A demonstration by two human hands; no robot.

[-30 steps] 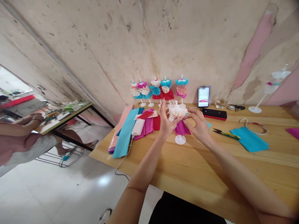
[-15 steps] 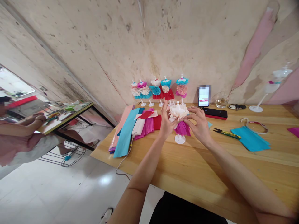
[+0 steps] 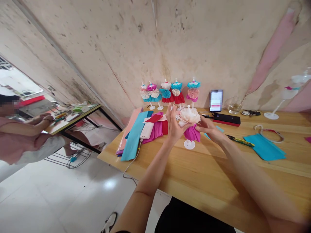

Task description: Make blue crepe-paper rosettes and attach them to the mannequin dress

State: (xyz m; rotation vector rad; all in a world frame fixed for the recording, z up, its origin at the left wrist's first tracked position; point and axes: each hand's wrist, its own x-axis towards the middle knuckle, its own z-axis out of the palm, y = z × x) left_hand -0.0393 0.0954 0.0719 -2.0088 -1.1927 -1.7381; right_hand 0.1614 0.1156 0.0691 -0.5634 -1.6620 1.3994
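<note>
A small mannequin stand [image 3: 189,144] in the middle of the wooden table [image 3: 206,174] carries a magenta crepe-paper skirt [image 3: 193,133] and a cream pleated paper rosette [image 3: 189,115] on top. My left hand [image 3: 173,124] cups the rosette from the left, thumb and fingers pressed to its edge. My right hand [image 3: 210,128] pinches the rosette's right side with its fingertips.
Several finished paper-dress mannequins [image 3: 170,92] line the wall. Crepe paper sheets [image 3: 136,134] and a white power bank [image 3: 147,130] lie left. A phone [image 3: 216,100], black box [image 3: 226,119], glass bowl [image 3: 234,105], snips [image 3: 239,139], teal paper [image 3: 264,147] lie right. Another person [image 3: 21,136] sits left.
The view has shifted slightly. My right hand has turned and dropped a little along the rosette's right edge; my left hand stays cupped on it.
</note>
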